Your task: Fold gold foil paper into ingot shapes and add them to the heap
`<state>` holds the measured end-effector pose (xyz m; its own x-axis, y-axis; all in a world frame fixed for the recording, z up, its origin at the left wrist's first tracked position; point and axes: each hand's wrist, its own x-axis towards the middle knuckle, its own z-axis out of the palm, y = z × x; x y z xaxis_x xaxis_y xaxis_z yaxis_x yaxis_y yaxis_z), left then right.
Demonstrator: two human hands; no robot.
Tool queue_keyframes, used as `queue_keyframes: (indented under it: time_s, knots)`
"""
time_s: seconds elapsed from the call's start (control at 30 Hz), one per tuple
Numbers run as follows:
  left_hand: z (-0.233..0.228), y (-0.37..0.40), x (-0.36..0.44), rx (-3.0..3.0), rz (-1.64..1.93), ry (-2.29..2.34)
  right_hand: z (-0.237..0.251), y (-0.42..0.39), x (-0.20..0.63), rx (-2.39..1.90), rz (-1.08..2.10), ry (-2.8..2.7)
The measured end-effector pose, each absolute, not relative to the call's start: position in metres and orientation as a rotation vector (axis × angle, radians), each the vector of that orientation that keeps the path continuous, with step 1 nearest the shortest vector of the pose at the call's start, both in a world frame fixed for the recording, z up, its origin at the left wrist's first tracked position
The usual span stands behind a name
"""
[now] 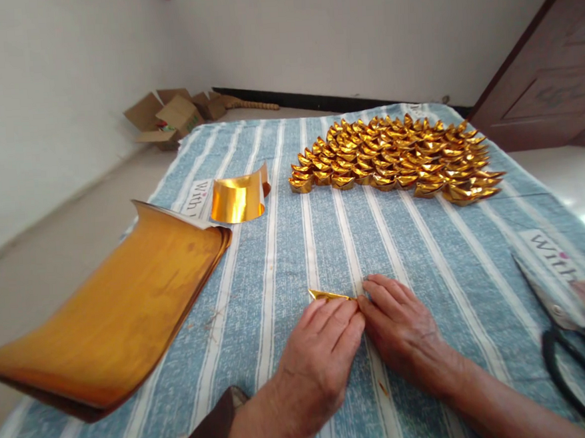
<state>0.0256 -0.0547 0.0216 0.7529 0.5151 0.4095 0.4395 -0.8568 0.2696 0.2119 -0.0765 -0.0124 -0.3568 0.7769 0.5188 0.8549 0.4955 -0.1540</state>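
Observation:
A small piece of folded gold foil paper (pixel 322 295) lies on the striped cloth in front of me, its pointed left end poking out past my fingers. My left hand (pixel 319 354) is closed over it, fingers bent and pressing down. Against its right end sits my right hand (pixel 403 328), thumb and fingers curled and touching the left fingertips. Most of the paper is hidden under both hands. Farther back on the right stand many folded gold paper ingots (pixel 388 149) in close rows.
A stack of large gold paper sheets (pixel 118 304) curls at the left, with a smaller curved gold sheet (pixel 238 199) behind it. Black-handled scissors (pixel 560 320) lie at the right edge. Cardboard boxes (pixel 175 117) stand on the floor beyond the blue striped cloth (pixel 280 260).

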Motion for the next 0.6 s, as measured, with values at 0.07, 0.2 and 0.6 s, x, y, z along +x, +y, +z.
queue_keyframes:
  time_s: [0.07, 0.2, 0.6]
  knots:
    - [0.017, -0.0602, 0.0256, 2.818, 0.642, 0.797, -0.0132, -0.0766, 0.2122, -1.335, -0.203, -2.214]
    - [0.0117, -0.064, 0.0271, 2.849, 0.578, 0.859, -0.0146, -0.0769, 0.2124, -1.343, -0.185, -2.228]
    - [0.0127, -0.064, 0.0273, 2.886, 0.531, 0.9, -0.0141, -0.077, 0.2124, -1.334, -0.169, -2.236]
